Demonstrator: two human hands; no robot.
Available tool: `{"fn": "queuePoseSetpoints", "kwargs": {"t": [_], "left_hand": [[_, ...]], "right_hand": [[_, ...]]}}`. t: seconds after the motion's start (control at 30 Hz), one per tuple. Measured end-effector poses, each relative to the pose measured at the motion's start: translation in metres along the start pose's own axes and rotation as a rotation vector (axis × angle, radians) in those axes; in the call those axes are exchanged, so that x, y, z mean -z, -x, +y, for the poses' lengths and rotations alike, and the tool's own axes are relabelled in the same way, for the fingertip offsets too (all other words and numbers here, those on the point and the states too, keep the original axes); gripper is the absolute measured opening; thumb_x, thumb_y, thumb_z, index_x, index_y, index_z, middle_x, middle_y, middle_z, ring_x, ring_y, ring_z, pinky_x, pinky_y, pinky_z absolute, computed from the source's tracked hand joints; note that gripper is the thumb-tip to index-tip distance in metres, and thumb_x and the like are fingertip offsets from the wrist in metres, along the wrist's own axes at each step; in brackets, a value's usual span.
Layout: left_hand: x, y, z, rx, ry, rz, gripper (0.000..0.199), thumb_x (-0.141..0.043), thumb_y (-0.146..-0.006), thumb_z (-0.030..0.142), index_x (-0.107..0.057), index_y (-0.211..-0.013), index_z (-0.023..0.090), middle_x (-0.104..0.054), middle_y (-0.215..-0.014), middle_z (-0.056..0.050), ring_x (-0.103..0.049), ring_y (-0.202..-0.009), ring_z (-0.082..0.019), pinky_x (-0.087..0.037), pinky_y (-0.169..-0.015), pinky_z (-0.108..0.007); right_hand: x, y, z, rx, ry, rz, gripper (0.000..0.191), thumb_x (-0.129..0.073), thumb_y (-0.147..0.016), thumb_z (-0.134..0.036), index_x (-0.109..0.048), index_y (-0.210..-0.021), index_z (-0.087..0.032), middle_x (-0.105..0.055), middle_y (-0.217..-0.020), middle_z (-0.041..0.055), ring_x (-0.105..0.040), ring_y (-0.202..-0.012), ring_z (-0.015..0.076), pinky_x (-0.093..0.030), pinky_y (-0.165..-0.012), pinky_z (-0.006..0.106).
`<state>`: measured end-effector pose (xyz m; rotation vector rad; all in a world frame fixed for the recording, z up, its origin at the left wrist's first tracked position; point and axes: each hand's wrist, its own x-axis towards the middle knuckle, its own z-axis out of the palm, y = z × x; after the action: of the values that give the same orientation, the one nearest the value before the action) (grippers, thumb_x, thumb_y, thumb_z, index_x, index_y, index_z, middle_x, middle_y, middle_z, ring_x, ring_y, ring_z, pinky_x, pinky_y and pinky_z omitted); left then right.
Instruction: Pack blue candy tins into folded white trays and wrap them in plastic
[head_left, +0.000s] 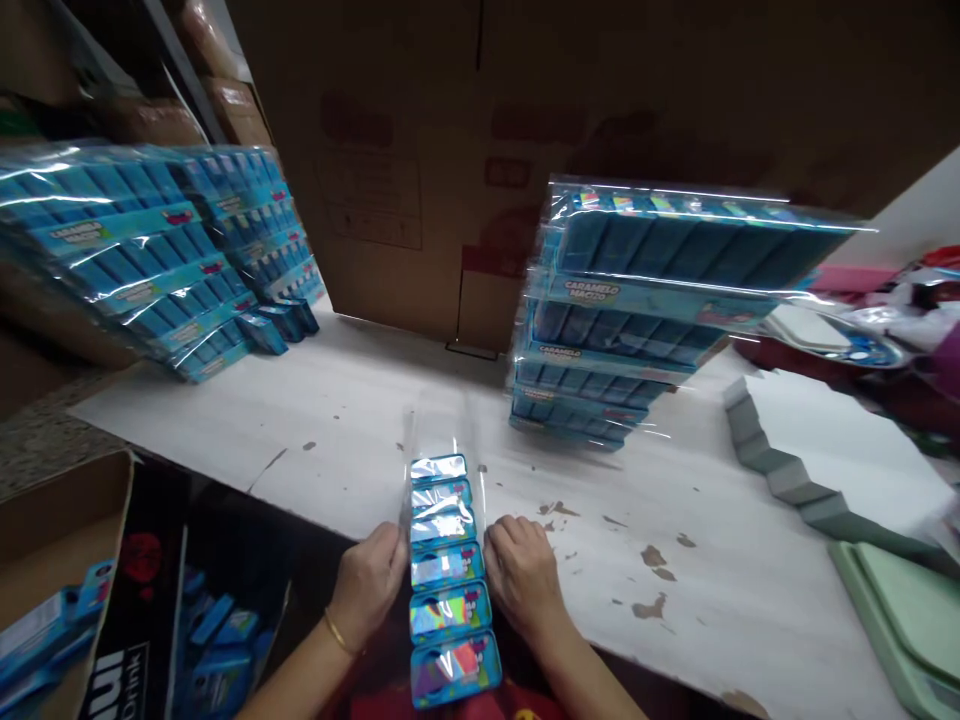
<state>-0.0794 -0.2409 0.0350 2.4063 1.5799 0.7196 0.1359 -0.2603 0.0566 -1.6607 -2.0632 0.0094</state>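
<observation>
A row of several blue candy tins with shiny, rainbow-reflecting lids lies at the table's near edge and reaches toward my body. A clear plastic bag surrounds the row, its far end loose past the last tin. My left hand is closed at the left side of the bag, its fingertips turned inward. On the other side my right hand is closed with curled fingers at the bag's right edge. Both hands appear to pinch the thin film, though it is hard to see between the fingers.
Wrapped stacks of blue candy boxes stand at back left and back right. Loose blue boxes sit near the left stack. Behind is a large cardboard box. A green scale and white folded sheets are at right; open cartons lower left.
</observation>
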Motion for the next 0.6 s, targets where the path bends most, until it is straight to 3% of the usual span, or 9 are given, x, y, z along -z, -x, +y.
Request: {"fn": "queuePoseSetpoints", "kwargs": {"t": [0.33,0.5,0.6], "left_hand": [[0.026,0.036,0.013,-0.286,-0.101,-0.101,0.025,-0.038,-0.086,0.017,-0.047,-0.063,0.017,-0.046,-0.057,-0.001,-0.045,-0.052,-0.013,-0.032,-0.052,-0.027],[0.031,0.038,0.021,-0.265,-0.066,-0.098,0.024,-0.040,-0.085,0.016,-0.048,-0.063,0.016,-0.045,-0.057,0.000,-0.045,-0.051,-0.012,-0.033,-0.053,-0.026],[0.024,0.027,0.024,-0.203,-0.066,-0.049,0.023,-0.041,-0.085,0.019,-0.049,-0.064,0.016,-0.046,-0.057,0.000,-0.047,-0.053,-0.012,-0.034,-0.054,-0.026]], "right_hand": [[0.027,0.033,0.001,0.173,-0.004,-0.057,0.022,-0.040,-0.081,-0.013,-0.046,-0.060,-0.016,-0.046,-0.061,0.0022,-0.036,-0.062,0.0142,-0.025,-0.061,0.030],[0.035,0.042,-0.004,0.189,0.021,-0.102,0.021,-0.041,-0.080,-0.015,-0.046,-0.060,-0.017,-0.045,-0.061,0.0024,-0.036,-0.062,0.0147,-0.025,-0.061,0.031],[0.032,0.036,-0.005,0.156,0.113,-0.044,0.023,-0.042,-0.080,-0.015,-0.045,-0.057,-0.017,-0.044,-0.059,0.0023,-0.035,-0.061,0.0149,-0.025,-0.061,0.032]]}}
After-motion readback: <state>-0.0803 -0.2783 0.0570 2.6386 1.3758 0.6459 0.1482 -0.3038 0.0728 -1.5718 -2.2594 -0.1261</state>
